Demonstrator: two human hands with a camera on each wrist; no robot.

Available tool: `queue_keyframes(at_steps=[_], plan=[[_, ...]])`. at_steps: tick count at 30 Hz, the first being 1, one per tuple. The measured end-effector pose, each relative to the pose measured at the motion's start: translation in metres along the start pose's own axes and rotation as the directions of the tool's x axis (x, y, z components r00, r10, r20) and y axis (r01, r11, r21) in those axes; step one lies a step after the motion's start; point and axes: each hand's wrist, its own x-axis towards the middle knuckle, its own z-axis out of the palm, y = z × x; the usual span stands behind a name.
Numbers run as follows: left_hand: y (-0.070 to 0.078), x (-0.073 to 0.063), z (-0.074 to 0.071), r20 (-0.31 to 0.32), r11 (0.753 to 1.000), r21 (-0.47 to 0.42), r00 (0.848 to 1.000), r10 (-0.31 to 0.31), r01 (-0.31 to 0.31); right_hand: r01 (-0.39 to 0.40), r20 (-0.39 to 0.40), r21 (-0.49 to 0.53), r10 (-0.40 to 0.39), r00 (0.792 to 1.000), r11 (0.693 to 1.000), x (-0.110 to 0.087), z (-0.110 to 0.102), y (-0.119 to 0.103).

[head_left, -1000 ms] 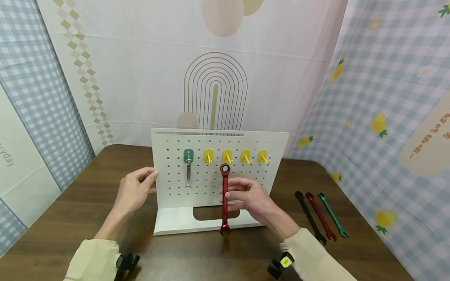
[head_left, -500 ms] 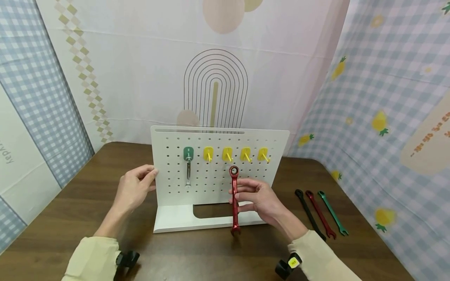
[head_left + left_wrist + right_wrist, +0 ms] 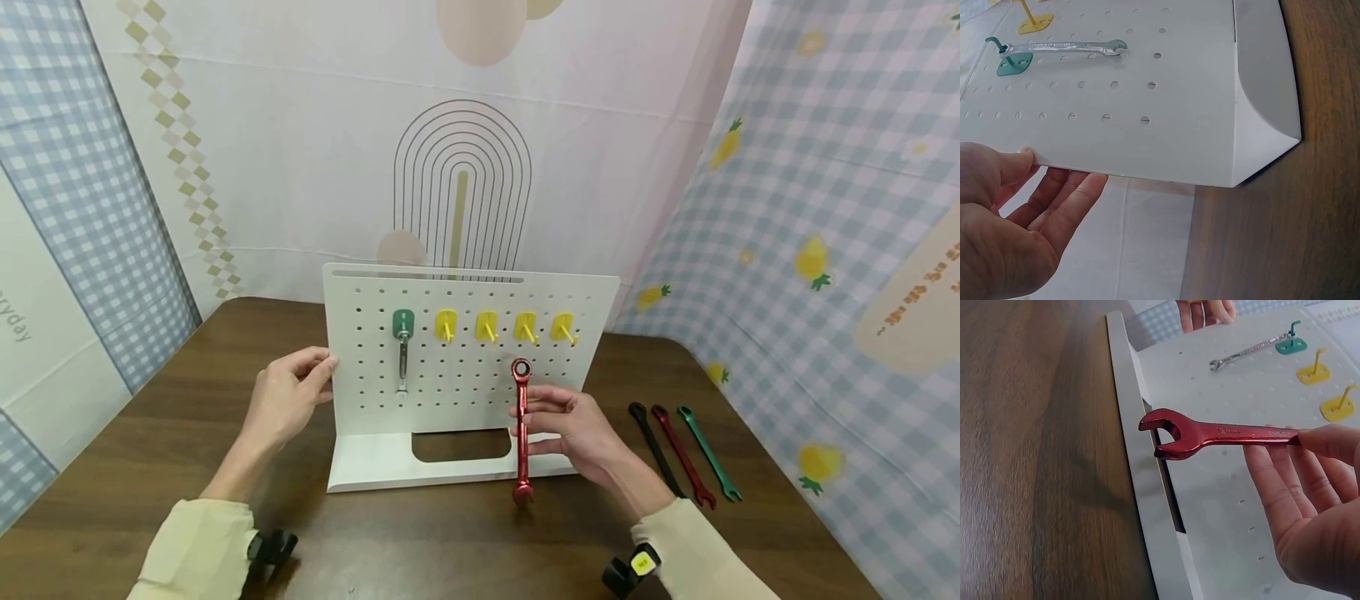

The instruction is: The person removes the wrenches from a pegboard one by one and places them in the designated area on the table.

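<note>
My right hand point(image 3: 581, 429) pinches a red combination wrench point(image 3: 522, 433) between thumb and fingers. The wrench stands nearly upright before the white pegboard point(image 3: 450, 375), its ring end up and below the yellow hooks. In the right wrist view its open jaw end point(image 3: 1175, 434) points away from the hand. My left hand point(image 3: 288, 396) pinches the pegboard's left edge, thumb on the front and fingers behind, as the left wrist view shows. A silver wrench point(image 3: 403, 365) hangs by its ring from the green hook point(image 3: 403, 323). Several yellow hooks point(image 3: 487, 326) to its right bear nothing.
On the brown table point(image 3: 420, 542), right of the pegboard, lie a black wrench point(image 3: 656, 446), a second red wrench point(image 3: 682, 454) and a green wrench point(image 3: 708, 454) side by side. A patterned cloth point(image 3: 300, 150) hangs behind, and a checkered one point(image 3: 787, 208) on the right.
My right hand has moved to the right with the red wrench, from below the second yellow hook to below the third. The left hand has stayed at the pegboard's edge.
</note>
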Motion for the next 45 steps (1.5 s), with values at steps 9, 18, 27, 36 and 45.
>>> queue_keyframes(at_steps=[9, 18, 27, 36, 45], plan=[[0.001, 0.0, -0.001, 0.005, 1.0, -0.005, 1.0, 0.002, -0.002, -0.027, -0.034, -0.026, 0.026, 0.999, 0.999, -0.004, -0.014, 0.003], [0.0, -0.001, 0.0, 0.005, 1.0, -0.003, 1.0, 0.001, -0.001, -0.037, -0.053, -0.037, 0.035, 0.998, 0.999, -0.01, -0.024, 0.006], [0.001, -0.001, 0.0, 0.0, 1.0, 0.006, 1.0, 0.005, -0.005, -0.049, -0.077, -0.016, 0.047, 0.996, 0.999, -0.013, -0.03, 0.008], [0.002, -0.001, 0.0, 0.004, 1.0, 0.006, 1.0, 0.007, -0.007, -0.064, -0.115, -0.011, 0.062, 0.991, 0.998, -0.016, -0.036, 0.009], [0.003, -0.002, -0.001, 0.004, 1.0, 0.009, 1.0, -0.006, 0.006, -0.079, -0.151, -0.036, 0.072, 0.986, 0.996, -0.019, -0.045, 0.01]])
